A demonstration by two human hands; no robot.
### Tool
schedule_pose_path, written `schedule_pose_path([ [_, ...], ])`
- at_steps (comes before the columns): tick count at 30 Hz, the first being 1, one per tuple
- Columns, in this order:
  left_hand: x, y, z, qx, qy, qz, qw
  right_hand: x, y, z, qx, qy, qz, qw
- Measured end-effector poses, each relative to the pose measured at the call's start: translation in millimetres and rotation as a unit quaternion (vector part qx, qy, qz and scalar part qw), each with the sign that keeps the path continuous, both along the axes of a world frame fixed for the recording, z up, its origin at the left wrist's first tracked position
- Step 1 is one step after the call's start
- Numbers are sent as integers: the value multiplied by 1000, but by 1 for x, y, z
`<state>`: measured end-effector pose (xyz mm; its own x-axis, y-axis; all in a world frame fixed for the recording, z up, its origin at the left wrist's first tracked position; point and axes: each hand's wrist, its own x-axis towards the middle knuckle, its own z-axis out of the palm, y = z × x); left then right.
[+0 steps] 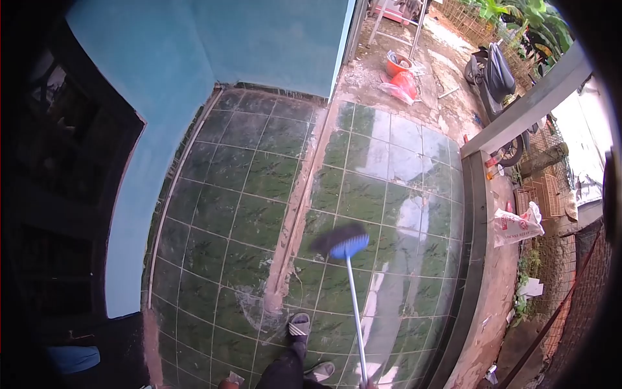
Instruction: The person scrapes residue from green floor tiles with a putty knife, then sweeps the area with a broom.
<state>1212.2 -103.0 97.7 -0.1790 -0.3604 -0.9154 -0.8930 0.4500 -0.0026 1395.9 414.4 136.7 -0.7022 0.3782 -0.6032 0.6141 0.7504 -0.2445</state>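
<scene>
A broom (348,246) with a blue head and dark bristles rests on the green tiled floor (356,194), its bristles smeared by motion. Its pale handle runs down to the bottom edge, where a small part of my right hand (369,385) is closed around it. My left hand is out of sight. My feet in striped slides (299,325) stand on the tiles, just left of the handle. Left of the broom head, a rough strip of bare cement (299,214) crosses the floor.
A blue wall (272,45) bounds the left and far side. Along the right runs a raised ledge (472,220) with a post. Beyond it lie a white sack (518,223) and a parked motorbike (497,74). An orange basin (397,63) stands outside at the back.
</scene>
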Motion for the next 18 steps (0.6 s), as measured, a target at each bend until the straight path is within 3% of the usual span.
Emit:
schedule_pose_path([
  [1,-3,-4,4,3,-1,-1,1000,-92,23,-24,-93,-101,-133,982],
  [2,-5,-8,9,5,-1,-5,1000,-185,45,-56,-117,-91,-137,979],
  [3,-10,-12,15,8,0,-13,1000,-290,61,-62,-113,-5,-183,976],
  [4,-18,-16,22,13,3,-29,999,-376,90,-78,-134,86,-161,974],
  [5,-25,-21,30,13,12,-47,999,-452,108,-69,-131,222,-173,951],
  [6,-39,-24,38,10,27,-64,998,-512,130,-62,-202,204,-210,934],
  [7,-71,-5,63,-20,47,-100,994,-545,131,-12,-232,164,-248,926],
  [8,-79,-17,56,-29,83,-25,996,-578,132,42,-258,123,-287,914],
  [9,-90,-16,48,-33,118,51,991,-562,143,11,-230,177,-247,925],
  [10,-94,-20,33,-33,151,129,980,-534,142,13,-203,205,-216,933],
  [11,-93,-26,21,-34,124,106,986,-506,141,13,-174,233,-186,939],
  [12,-92,-28,12,-35,96,86,991,-448,135,-18,-77,283,-124,948],
  [13,-90,-30,5,-34,69,65,995,-388,123,-25,-56,256,-118,958],
  [16,-93,1,6,-14,31,25,999,-239,76,44,-79,-41,-162,983],
  [17,-98,12,8,-10,28,20,999,-183,67,51,-105,-11,-151,983],
  [18,-107,25,12,-8,27,13,1000,-58,63,-12,-64,-97,-2,993],
])
